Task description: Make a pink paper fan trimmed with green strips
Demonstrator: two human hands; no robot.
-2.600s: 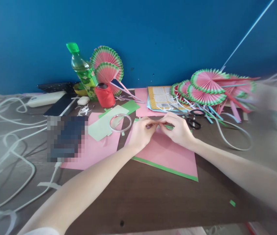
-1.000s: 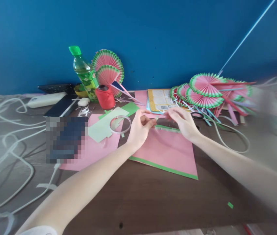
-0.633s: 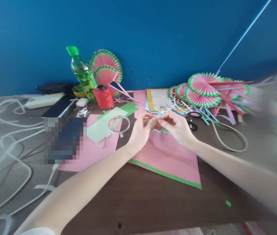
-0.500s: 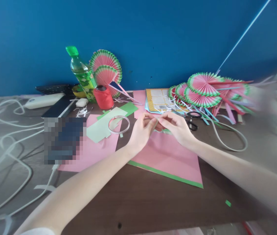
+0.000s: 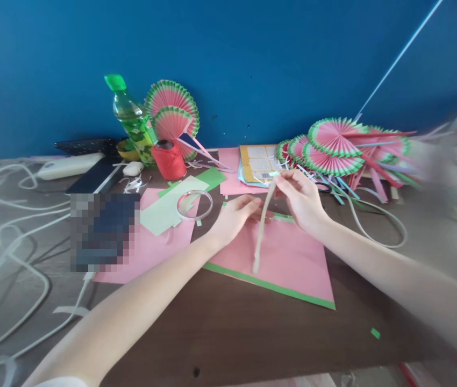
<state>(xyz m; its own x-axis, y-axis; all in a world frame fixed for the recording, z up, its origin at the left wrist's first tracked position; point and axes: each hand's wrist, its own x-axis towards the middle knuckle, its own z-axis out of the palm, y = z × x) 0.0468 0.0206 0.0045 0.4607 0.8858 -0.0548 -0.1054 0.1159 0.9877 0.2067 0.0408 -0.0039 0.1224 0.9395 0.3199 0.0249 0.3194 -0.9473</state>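
Pinched between the thumb and fingers of my right hand (image 5: 299,196) is a narrow pale strip (image 5: 261,231). It hangs in a curve over a pink sheet of paper (image 5: 293,252) with green bands along its near and far edges. My left hand (image 5: 236,212) rests at the far edge of this sheet, fingers loosely stretched to the right, and grips nothing that I can see. Its fingertips lie just left of the strip and are partly hidden. A clear roll of tape (image 5: 194,205) lies beyond my left wrist, on pale green paper (image 5: 158,215).
Folded pink-and-green paper fans (image 5: 335,145) are heaped at back right, near black-handled scissors (image 5: 324,187). A green bottle (image 5: 131,126) and a red spool (image 5: 169,161) stand at back left. White cables (image 5: 30,258) and a blurred-out dark device (image 5: 105,231) occupy the left.
My hands, together before, are now apart. The right has moved up and right, drawing out the pale strip, which now hangs from it. My left hand has loosened and lowered slightly.
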